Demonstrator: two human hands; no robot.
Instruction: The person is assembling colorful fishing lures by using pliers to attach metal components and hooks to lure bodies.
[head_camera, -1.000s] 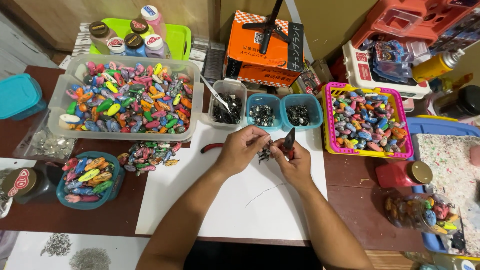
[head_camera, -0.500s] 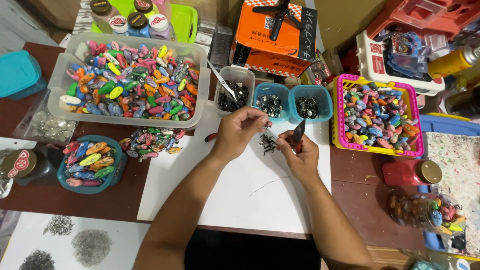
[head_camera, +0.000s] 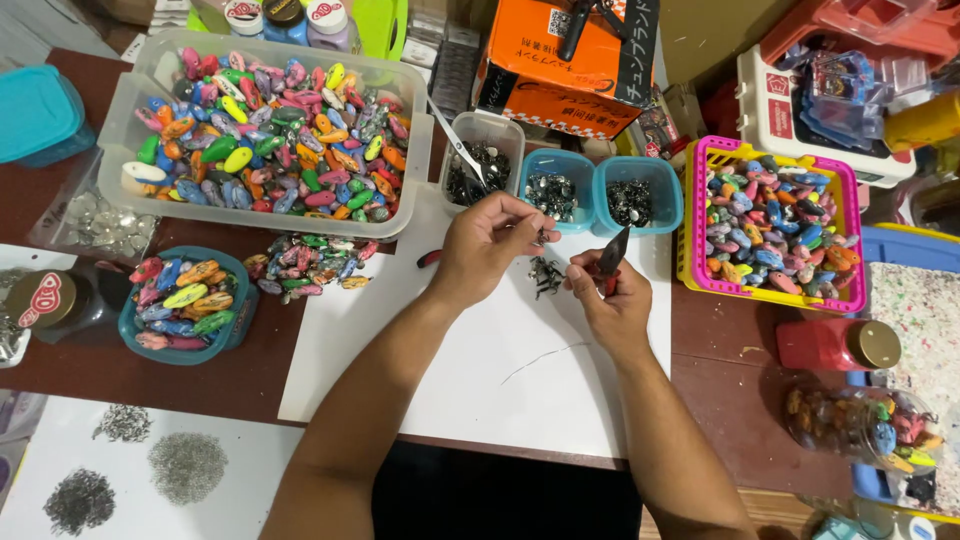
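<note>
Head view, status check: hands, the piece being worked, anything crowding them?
Left hand pinches a small metal piece. Right hand grips pliers. Small metal pile on white sheet between them. Nothing blocking.

Looking down on a dark reddish-brown wooden table (head_camera: 730, 390), its surface scuffed and worn. Lying across the middle, a large white sheet (head_camera: 500, 380); lying at the near left corner, a second white sheet (head_camera: 250, 470). Crowding the far edge, an orange cardboard box (head_camera: 560, 70) and a red plastic stool (head_camera: 850, 25). Falling evenly over everything, soft indoor light, casting only faint shadows.
</note>
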